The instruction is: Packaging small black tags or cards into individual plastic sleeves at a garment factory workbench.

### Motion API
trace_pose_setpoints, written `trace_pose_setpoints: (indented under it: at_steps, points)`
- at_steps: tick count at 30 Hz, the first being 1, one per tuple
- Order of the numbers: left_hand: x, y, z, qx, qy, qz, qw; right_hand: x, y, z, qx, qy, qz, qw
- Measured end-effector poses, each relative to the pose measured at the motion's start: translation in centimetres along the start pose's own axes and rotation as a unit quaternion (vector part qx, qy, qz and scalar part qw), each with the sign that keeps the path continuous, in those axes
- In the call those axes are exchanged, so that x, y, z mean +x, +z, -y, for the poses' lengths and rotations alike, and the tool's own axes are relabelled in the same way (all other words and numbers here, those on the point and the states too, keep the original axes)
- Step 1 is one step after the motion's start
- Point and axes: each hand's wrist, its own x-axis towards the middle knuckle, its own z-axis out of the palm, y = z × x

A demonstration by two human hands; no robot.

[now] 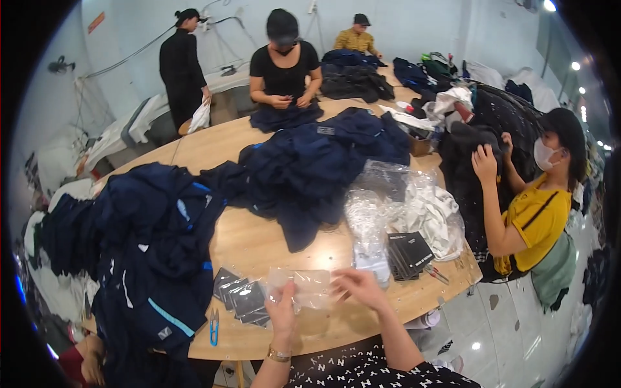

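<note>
Table: a pale wooden table (pixel 249 239) is spread with dark clothing, and two co-workers are seen along its far side.
Left pile: navy garments (pixel 139 220) are heaped down the left side; a light-blue strip (pixel 171 317) and a small pale patch (pixel 165 334) are seen near the lower end.
Middle pile: more navy cloth (pixel 304 168) is bunched across the centre, with a small grey label (pixel 325 130) shown near its top, its marks too small to be made out.
Plastic and white cloth: clear wrapping (pixel 369 226) is piled right of centre, and white fabric (pixel 433 220) is gathered beside it.
Patterned clothing: white letter-like marks are scattered over black cloth (pixel 336 368) at the near edge.
Hands: the left hand (pixel 282 310) is clamped on the left end of the clear bag; the right hand (pixel 358 288) is placed at its right end, but whether the bag is pinched there cannot be told.
Clear bag: the bag (pixel 310 288) is held just above the table, between the hands.
Black cards: white print is carried on stacked cards (pixel 407 255).
Dark packets: shiny packets (pixel 242 297) are fanned out left of the bag.
Snips: blue-handled snips (pixel 214 326) are laid just beside the packets.
</note>
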Motion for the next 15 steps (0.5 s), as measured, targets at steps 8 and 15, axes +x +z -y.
trace_pose_setpoints:
  at_steps: [8, 15]
  points:
    - [1.7, -2.3, -0.8, -0.21, -0.061, -0.048, 0.975, -1.6, -12.9, -3.7, -0.502, -0.04, -0.53, 0.683]
    - [1.5, -1.4, -1.6, -0.262, -0.087, -0.053, 0.96, -1.7, -16.6, -8.8, -0.305, -0.062, -0.506, 0.805]
